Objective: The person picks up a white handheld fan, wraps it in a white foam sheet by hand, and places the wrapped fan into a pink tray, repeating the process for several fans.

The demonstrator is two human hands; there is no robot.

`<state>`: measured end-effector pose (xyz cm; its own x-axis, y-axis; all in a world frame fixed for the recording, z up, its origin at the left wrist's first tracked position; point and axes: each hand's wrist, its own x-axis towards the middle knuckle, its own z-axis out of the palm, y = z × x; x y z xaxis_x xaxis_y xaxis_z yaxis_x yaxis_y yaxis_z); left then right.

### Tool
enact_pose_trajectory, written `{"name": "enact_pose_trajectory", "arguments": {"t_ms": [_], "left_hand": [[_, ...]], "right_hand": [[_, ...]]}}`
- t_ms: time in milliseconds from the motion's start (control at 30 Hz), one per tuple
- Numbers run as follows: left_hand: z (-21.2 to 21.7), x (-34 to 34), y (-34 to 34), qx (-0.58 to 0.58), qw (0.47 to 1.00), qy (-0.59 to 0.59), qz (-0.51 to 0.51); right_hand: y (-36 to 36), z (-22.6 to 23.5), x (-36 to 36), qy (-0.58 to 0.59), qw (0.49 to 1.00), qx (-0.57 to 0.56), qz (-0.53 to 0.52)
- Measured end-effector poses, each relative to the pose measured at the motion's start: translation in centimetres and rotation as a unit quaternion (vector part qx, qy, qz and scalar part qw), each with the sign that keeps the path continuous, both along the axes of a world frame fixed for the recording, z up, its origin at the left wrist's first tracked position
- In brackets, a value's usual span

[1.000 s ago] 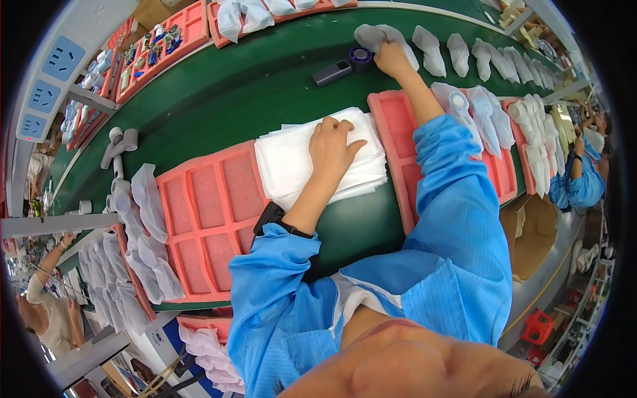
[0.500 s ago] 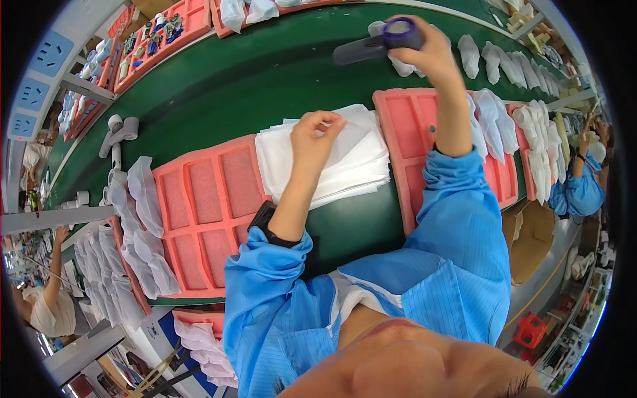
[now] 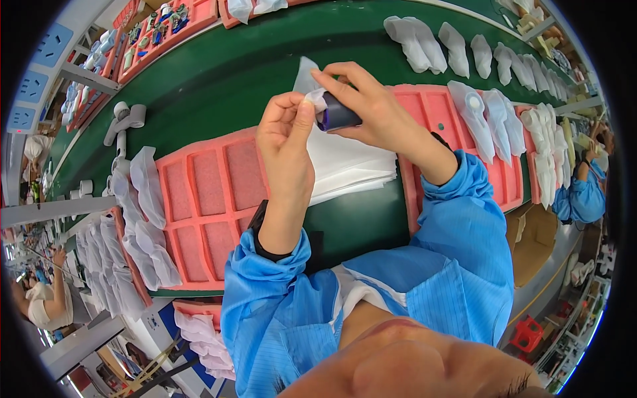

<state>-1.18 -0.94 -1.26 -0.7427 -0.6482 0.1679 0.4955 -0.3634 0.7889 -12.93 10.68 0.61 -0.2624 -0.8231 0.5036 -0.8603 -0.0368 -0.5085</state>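
We see both hands raised above the green bench's middle, wrists bent inward. The right hand [image 3: 371, 113] is clamped on a small dark purple device [image 3: 337, 118]; the left hand [image 3: 285, 136] pinches a thin white pouch [image 3: 312, 83] at its end, over the stack of white pouches [image 3: 348, 166].

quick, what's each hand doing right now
Left hand: closed, pinching the edge of a thin white bag.
Right hand: closed, holding a small dark purple device at the bag's opening.
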Motion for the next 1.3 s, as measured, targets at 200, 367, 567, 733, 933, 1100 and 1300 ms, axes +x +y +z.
{"name": "enact_pose_trajectory", "arguments": {"t_ms": [200, 367, 567, 733, 933, 1100, 1300], "left_hand": [[-2.1, -1.1, 1.9, -0.526, 0.802, 0.027, 0.282], [-1.2, -1.0, 3.2, -0.505, 0.807, 0.028, 0.305], [-0.1, -0.8, 2.1, -0.499, 0.823, -0.056, 0.264], [1.1, 1.4, 0.1, -0.499, 0.838, -0.045, 0.218], [1.6, 1.0, 0.1, -0.296, 0.941, 0.059, 0.155], [1.6, -0.3, 3.0, -0.369, 0.869, 0.044, 0.326], [2.1, 0.9, 1.6, -0.425, 0.844, 0.005, 0.328]], "right_hand": [[-0.8, -1.3, -0.9, 0.076, 0.995, -0.045, -0.038], [-0.5, -0.3, -1.2, 0.133, 0.982, -0.081, -0.102], [0.5, -3.1, -1.7, -0.072, 0.982, -0.078, -0.156], [1.8, -2.4, -0.5, -0.317, 0.941, -0.063, 0.096], [1.1, -4.3, -2.4, -0.136, 0.987, -0.066, -0.062], [0.5, -3.1, 0.5, -0.358, 0.903, -0.228, -0.061], [1.6, -5.3, -1.9, -0.253, 0.958, -0.105, -0.086]]}}
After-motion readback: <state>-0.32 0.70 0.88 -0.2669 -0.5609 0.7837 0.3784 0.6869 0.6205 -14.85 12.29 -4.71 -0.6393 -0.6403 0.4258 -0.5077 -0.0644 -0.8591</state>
